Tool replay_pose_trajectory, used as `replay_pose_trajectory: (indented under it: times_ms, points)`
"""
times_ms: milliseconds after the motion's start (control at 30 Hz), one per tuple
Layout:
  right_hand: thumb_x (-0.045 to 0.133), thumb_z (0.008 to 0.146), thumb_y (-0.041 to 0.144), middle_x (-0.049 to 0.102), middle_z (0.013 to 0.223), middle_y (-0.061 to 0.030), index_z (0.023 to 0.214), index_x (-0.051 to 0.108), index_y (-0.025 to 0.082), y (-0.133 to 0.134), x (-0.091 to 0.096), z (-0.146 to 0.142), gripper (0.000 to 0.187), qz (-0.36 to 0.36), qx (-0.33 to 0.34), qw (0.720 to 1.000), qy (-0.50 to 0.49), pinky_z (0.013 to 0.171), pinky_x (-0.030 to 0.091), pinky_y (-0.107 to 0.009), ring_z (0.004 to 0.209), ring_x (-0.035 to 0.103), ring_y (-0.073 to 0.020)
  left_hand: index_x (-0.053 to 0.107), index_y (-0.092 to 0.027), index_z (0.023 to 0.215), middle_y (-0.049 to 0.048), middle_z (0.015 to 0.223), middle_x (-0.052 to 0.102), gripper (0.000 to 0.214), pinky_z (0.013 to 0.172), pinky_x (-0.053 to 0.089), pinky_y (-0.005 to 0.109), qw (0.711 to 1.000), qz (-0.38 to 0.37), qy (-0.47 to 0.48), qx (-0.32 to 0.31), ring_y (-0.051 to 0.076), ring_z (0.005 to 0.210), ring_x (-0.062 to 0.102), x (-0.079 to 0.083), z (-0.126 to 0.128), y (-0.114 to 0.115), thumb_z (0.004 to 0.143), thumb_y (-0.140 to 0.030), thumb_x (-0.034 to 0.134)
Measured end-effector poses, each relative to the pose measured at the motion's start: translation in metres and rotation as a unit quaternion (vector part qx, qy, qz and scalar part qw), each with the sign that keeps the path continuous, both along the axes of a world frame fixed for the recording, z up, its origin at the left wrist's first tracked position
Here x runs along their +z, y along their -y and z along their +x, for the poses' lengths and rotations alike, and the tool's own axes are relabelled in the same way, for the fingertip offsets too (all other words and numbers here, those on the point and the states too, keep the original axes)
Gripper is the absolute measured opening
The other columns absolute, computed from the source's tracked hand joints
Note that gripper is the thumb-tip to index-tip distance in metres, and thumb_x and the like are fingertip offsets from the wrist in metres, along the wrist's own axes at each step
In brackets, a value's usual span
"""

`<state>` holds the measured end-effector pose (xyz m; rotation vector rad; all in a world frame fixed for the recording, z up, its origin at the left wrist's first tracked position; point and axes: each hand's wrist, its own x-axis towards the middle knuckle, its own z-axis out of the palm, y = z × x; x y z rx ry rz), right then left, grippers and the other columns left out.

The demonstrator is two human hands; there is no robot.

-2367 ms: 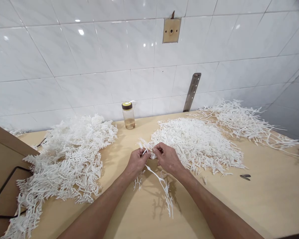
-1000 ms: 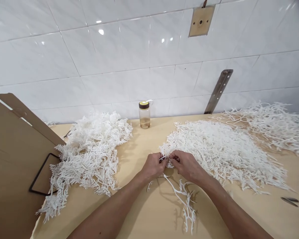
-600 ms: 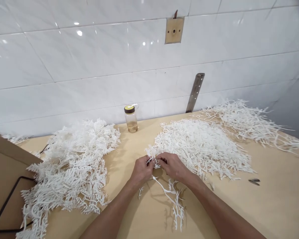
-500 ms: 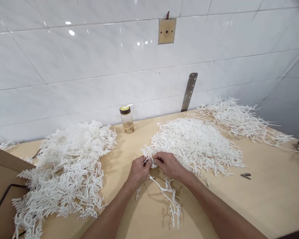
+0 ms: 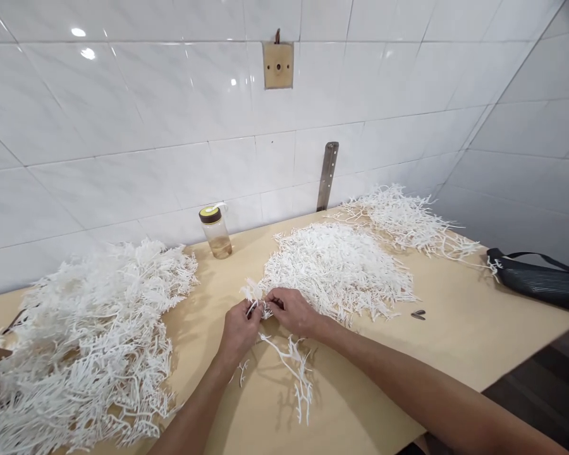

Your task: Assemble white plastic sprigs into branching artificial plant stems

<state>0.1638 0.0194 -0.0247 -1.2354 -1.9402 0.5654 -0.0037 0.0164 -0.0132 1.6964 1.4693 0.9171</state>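
My left hand (image 5: 241, 327) is closed on a white plastic branch (image 5: 252, 292), whose frilly tip sticks up above the fingers. Fingers and thumb of my right hand (image 5: 291, 311) pinch the same piece from the right, close against the left fingertips; the exact contact is partly hidden. Below the hands lies a loose forked white branch (image 5: 296, 371) on the tabletop, with a small sprig (image 5: 243, 371) to its left. Just behind my right hand spreads a heap of short white sprigs (image 5: 336, 268).
A larger white heap (image 5: 99, 335) covers the left side. At the back stand a drinking bottle (image 5: 218, 237) and a metal strip (image 5: 328, 177) against the tiled wall. More branches (image 5: 398, 218), a small grey clipper-like tool (image 5: 418, 315) and a black bag (image 5: 535, 278) are at right.
The view has swung to the right, so the scene sits further left and the black bag shows more fully. Both hands keep nearly the same hold on the branch.
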Motion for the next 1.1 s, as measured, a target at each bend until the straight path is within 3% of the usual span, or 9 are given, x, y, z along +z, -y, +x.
replay_pose_trajectory:
  times_ms: [300,600,667,767,867,1000,1100]
  points:
    - [0.051,0.091,0.014,0.066,0.085,-0.004,0.092,0.065,0.019,0.012,0.004,-0.002,0.016,0.051,0.002,0.998,-0.038,0.074,0.045,-0.028,0.08,0.06,-0.0167,0.064,-0.016,0.074,0.002,0.065,0.062,0.03,0.061,0.039,0.026,0.999,-0.016,0.035,-0.013,0.017,0.064,0.054,0.002,0.0,0.003,0.08,-0.044,0.055]
    - [0.045,0.096,0.016,0.063,0.086,-0.0054,0.093,0.061,0.02,0.019,-0.003,-0.004,0.017,0.135,0.002,0.991,-0.022,0.072,0.047,-0.029,0.081,0.06,-0.0171,0.057,-0.018,0.066,-0.0007,0.059,0.054,0.027,0.057,0.034,0.024,0.998,-0.001,0.036,-0.042,0.015,0.059,0.047,0.004,-0.001,0.004,0.077,-0.042,0.056]
    - [0.044,0.095,0.016,0.061,0.083,-0.0052,0.091,0.059,0.019,0.016,-0.004,-0.002,0.017,0.17,-0.035,0.984,-0.034,0.07,0.047,-0.028,0.077,0.059,-0.0166,0.056,-0.018,0.067,-0.001,0.059,0.053,0.027,0.057,0.034,0.024,0.997,-0.012,0.066,-0.047,0.014,0.06,0.046,0.003,0.001,0.006,0.076,-0.043,0.056]
    - [0.044,0.093,0.015,0.058,0.077,-0.0045,0.087,0.058,0.019,0.01,-0.001,0.009,0.015,0.222,-0.146,0.962,-0.059,0.065,0.046,-0.029,0.07,0.055,-0.0167,0.058,-0.017,0.068,-0.0005,0.061,0.054,0.027,0.058,0.036,0.023,0.993,-0.019,0.113,-0.04,0.014,0.061,0.047,-0.001,0.003,0.008,0.074,-0.044,0.059]
    - [0.05,0.092,0.02,0.059,0.077,-0.003,0.089,0.059,0.019,0.005,0.004,0.024,0.01,0.221,-0.197,0.951,-0.089,0.064,0.047,-0.028,0.065,0.054,-0.0145,0.059,-0.016,0.067,-0.0023,0.056,0.051,0.03,0.055,0.034,0.022,0.988,-0.019,0.155,-0.008,0.012,0.057,0.045,-0.004,0.004,0.008,0.072,-0.045,0.063]
    - [0.059,0.089,0.029,0.063,0.078,-0.0021,0.094,0.061,0.018,0.004,0.008,0.035,0.012,0.18,-0.236,0.948,-0.115,0.059,0.046,-0.027,0.056,0.053,-0.0122,0.065,-0.014,0.077,-0.0041,0.054,0.048,0.03,0.051,0.032,0.022,0.982,-0.013,0.189,0.023,0.011,0.053,0.044,-0.007,0.006,0.009,0.074,-0.044,0.065]
    - [0.057,0.09,0.032,0.066,0.085,-0.0056,0.089,0.064,0.017,0.007,0.011,0.031,0.016,0.16,-0.208,0.96,-0.102,0.06,0.046,-0.027,0.059,0.056,-0.0123,0.067,-0.012,0.082,-0.0038,0.055,0.051,0.029,0.051,0.034,0.021,0.983,0.0,0.183,0.025,0.011,0.053,0.045,-0.009,0.006,0.009,0.076,-0.041,0.064]
